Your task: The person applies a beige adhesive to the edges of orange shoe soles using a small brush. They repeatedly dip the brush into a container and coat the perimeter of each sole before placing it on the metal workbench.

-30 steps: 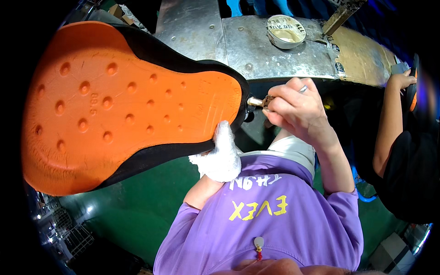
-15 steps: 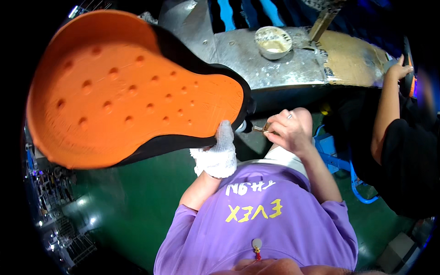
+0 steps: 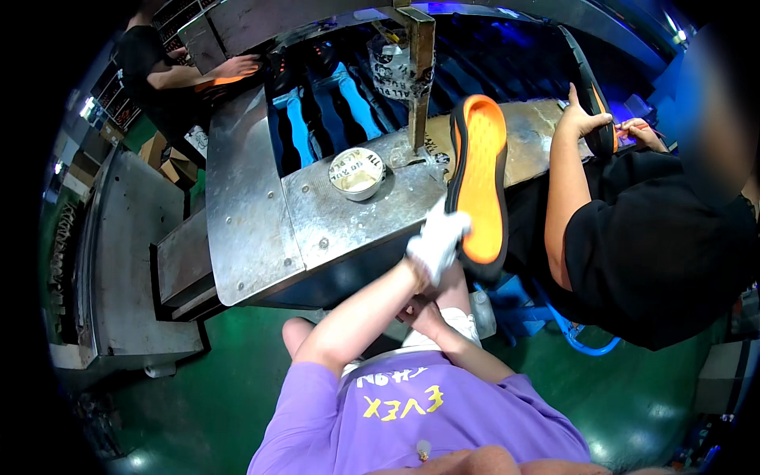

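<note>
One gloved left hand (image 3: 438, 244) clamped on sole (image 3: 484, 186) | right hand (image 3: 423, 313): can't tell | metal bench (image 3: 245, 210) | green floor (image 3: 237, 372)

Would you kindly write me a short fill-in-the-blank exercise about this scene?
1. The person's left hand wears a ____ glove.
2. That hand holds a shoe sole whose inner surface is coloured ____.
3. In the picture, the round bowl stands to the ____ of that sole.
4. The person's shirt is mainly ____.

Missing words: white; orange; left; purple.
</note>
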The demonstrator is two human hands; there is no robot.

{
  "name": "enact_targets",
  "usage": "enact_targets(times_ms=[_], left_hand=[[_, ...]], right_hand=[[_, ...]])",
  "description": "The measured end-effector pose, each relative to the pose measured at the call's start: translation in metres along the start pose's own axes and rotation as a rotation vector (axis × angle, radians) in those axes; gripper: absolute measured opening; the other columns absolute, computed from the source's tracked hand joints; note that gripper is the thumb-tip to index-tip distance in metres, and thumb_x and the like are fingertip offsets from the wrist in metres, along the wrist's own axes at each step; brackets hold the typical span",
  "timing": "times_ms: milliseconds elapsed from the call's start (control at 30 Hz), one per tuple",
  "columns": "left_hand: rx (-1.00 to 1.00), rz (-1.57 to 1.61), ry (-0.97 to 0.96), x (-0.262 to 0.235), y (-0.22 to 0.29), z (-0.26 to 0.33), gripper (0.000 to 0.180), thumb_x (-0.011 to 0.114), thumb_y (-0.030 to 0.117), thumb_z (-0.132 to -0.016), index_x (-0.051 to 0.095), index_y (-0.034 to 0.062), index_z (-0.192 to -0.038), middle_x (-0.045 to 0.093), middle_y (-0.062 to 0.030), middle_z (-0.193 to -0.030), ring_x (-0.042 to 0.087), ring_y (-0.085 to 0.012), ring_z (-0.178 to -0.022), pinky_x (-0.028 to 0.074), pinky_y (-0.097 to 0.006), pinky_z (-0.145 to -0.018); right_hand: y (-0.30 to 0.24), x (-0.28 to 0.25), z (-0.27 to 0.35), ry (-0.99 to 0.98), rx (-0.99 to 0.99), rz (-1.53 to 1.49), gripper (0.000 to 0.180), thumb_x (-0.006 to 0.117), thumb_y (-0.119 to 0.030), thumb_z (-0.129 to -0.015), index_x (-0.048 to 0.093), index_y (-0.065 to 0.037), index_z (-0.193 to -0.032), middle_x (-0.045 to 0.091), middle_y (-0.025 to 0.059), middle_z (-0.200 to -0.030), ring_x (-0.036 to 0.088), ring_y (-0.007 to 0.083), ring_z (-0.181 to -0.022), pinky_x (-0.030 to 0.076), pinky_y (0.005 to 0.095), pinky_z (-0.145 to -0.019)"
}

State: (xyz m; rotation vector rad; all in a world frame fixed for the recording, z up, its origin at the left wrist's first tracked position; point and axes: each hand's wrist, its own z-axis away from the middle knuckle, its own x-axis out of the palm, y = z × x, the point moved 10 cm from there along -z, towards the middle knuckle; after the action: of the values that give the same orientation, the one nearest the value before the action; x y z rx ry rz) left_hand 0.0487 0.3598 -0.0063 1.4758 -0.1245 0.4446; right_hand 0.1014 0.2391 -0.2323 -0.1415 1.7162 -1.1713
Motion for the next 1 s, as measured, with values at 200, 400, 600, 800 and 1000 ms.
enact_targets(times_ms=[200, 400, 600, 800, 1000], left_hand=[[-0.243, 0.004, 0.069, -0.017, -0.009, -0.048, 0.035, 0.071, 0.022, -0.094, 0.064, -0.0022, -0.119, 0.067, -0.0166, -0.111, 0.067, -0.0261, -0.099, 0.058, -0.042, -0.087], [-0.228, 0.197, 0.2, -0.102, -0.076, 0.081, 0.049, 0.067, 0.011, -0.095, 0.048, -0.0006, -0.14, 0.066, -0.0166, -0.121, 0.068, -0.026, -0.105, 0.059, -0.04, -0.089], [-0.349, 0.203, 0.5, -0.192, -0.162, 0.187, 0.046, 0.055, 0.001, -0.095, 0.047, 0.0005, -0.14, 0.067, -0.0196, -0.121, 0.069, -0.0323, -0.102, 0.061, -0.043, -0.086], [-0.21, 0.128, 0.277, -0.149, -0.141, 0.146, 0.047, 0.053, 0.001, -0.095, 0.047, 0.0005, -0.141, 0.065, -0.0191, -0.126, 0.069, -0.0283, -0.105, 0.06, -0.04, -0.089], [-0.07, -0.01, 0.194, -0.114, -0.132, 0.099, 0.053, 0.058, 0.0, -0.093, 0.046, 0.001, -0.144, 0.063, -0.0151, -0.129, 0.065, -0.0233, -0.111, 0.057, -0.036, -0.092]], right_hand=[[-0.024, -0.027, 0.002, 0.048, 0.073, -0.111, 0.025, 0.072, -0.031, -0.082, 0.072, -0.006, -0.082, 0.07, 0.0185, -0.084, 0.066, 0.0373, -0.087, 0.052, 0.0475, -0.08], [-0.016, -0.011, -0.003, -0.052, 0.153, -0.007, 0.026, 0.069, -0.032, -0.082, 0.072, -0.006, -0.084, 0.072, 0.0182, -0.088, 0.068, 0.0354, -0.092, 0.053, 0.0461, -0.085], [-0.021, -0.004, -0.003, -0.097, 0.108, 0.02, 0.021, 0.068, -0.028, -0.081, 0.069, -0.007, -0.082, 0.072, 0.013, -0.093, 0.068, 0.032, -0.097, 0.053, 0.0448, -0.086], [-0.01, 0.0, 0.001, -0.143, 0.152, 0.078, 0.024, 0.069, -0.031, -0.082, 0.072, -0.008, -0.087, 0.074, 0.0144, -0.094, 0.069, 0.033, -0.095, 0.053, 0.0456, -0.087], [-0.019, -0.005, 0.004, -0.174, 0.209, 0.023, 0.026, 0.071, -0.033, -0.083, 0.077, -0.009, -0.089, 0.075, 0.0151, -0.092, 0.07, 0.0353, -0.091, 0.054, 0.045, -0.087]])
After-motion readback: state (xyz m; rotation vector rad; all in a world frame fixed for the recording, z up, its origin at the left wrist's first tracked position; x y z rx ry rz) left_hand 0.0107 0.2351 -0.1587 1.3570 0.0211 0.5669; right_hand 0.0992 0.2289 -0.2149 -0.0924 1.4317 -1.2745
